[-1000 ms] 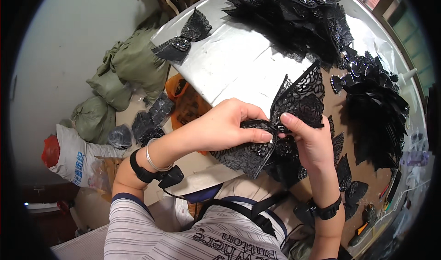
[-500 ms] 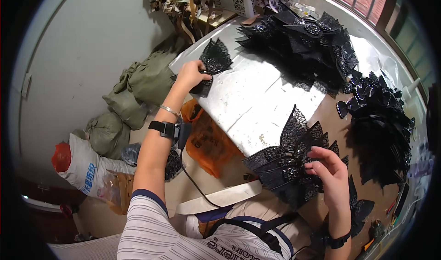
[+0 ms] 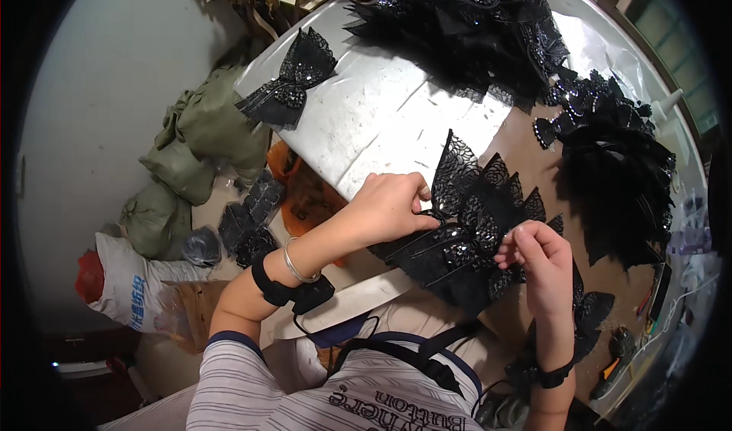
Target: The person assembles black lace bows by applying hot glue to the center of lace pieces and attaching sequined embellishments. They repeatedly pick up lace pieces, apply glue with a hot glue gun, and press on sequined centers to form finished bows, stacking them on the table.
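Several black lace bows (image 3: 457, 252) with shiny beaded centres lie fanned in an overlapping pile at the table's near edge, between my hands. At the pile's left side is my left hand (image 3: 393, 208), its fingers bent and the thumb touching the lace, with a gap between thumb and forefinger. My right hand (image 3: 540, 257) hovers over the pile's right side, fingertips pressed together; whatever they hold, if anything, is too small to make out. A single black bow (image 3: 290, 83) rests at the table's far left corner, apart from both hands.
A large heap of black bows (image 3: 465, 35) covers the far side of the white table covering (image 3: 389, 118). Another black stack (image 3: 614, 179) stands at right, with tools (image 3: 618, 362) near the edge. Green sacks (image 3: 210, 118) and an orange bag (image 3: 301, 202) sit on the floor at left.
My left hand has let go of the bow at the far left corner and come back to the near pile. My right hand's fingers have closed together. The view has shifted slightly.
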`<state>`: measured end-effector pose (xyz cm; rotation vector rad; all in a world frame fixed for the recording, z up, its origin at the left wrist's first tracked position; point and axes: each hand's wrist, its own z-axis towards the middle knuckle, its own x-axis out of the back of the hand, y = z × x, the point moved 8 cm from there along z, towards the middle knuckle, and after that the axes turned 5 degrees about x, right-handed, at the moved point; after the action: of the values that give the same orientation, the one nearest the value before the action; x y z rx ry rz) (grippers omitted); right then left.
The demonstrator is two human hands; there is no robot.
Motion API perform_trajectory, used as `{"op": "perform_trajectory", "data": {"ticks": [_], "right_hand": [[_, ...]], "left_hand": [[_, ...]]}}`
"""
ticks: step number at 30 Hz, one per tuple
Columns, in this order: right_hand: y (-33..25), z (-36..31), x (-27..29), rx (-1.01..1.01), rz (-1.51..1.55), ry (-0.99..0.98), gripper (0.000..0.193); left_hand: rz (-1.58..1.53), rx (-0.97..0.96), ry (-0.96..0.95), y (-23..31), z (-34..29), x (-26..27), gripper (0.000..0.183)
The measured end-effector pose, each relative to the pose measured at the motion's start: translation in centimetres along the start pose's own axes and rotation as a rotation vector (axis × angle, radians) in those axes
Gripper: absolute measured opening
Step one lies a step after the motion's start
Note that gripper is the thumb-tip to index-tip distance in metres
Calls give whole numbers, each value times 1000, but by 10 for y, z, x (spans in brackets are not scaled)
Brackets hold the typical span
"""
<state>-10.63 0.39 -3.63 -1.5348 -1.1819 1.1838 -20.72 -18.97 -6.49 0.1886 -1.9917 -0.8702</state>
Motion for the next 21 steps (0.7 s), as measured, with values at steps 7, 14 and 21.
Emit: {"op": "perform_trajectory", "data": {"ticks": [7, 14, 21], "right_hand": [[16, 16, -27, -68, 61, -145, 23], [-8, 35, -80, -147, 507, -292, 37], [-24, 19, -71, 172, 288, -52, 17]], "left_hand": [[-191, -62, 152, -5, -14, 31, 28], [-740, -160, 68, 35, -57, 36, 24], [-722, -164, 129, 50, -75, 29, 27]]}}
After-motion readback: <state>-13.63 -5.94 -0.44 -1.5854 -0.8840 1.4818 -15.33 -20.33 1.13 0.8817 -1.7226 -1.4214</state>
